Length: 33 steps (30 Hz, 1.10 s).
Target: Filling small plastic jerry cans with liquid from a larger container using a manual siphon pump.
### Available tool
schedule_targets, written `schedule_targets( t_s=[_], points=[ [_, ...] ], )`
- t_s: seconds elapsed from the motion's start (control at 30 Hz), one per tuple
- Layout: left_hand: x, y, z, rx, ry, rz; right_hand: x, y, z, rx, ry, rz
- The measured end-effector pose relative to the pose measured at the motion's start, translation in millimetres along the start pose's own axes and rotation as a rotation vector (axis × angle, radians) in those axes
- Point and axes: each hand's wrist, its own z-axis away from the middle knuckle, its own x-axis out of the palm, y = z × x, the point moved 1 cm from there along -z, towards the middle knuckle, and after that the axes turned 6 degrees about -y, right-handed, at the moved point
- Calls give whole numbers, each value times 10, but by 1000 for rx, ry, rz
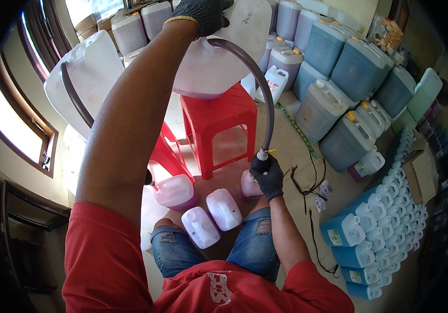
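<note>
My left hand (199,14), in a black glove with a yellow cuff, grips the top of a large translucent jerrycan (206,68). The jerrycan leans on a red plastic stool (216,117), with a little pink liquid low inside. A dark hose (261,83) curves out of it and down to my right hand (267,178). That gloved hand is closed round the hose's end fitting, beside a small yellow tap lever (271,151). Just below, partly hidden by the hand, stands a small jug (249,185) holding pink liquid. Two whitish jugs (201,228) (224,209) are between my knees.
Left of them is a pink-filled jug (174,192). A second big jerrycan (86,73) with its own hose stands at the left. Stacked full jerrycans (357,68) line the back right. Rows of blue-filled jugs (344,229) stand at right. Black straps (307,190) lie on the floor.
</note>
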Motion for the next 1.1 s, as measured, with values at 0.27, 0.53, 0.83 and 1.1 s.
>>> schedule_targets(
  t_s=[0.27,0.53,0.83,1.1],
  points=[
    [-387,276,145,-32,-127,47,13,-49,-13,120,79,-49],
    [-357,257,127,-45,-139,41,77,62,-51,132,92,2],
    [-31,80,-11,-2,1,-23,21,59,-47,53,81,-35],
    [-43,125,-4,16,36,-74,-35,76,0,53,31,-33]
  ],
)
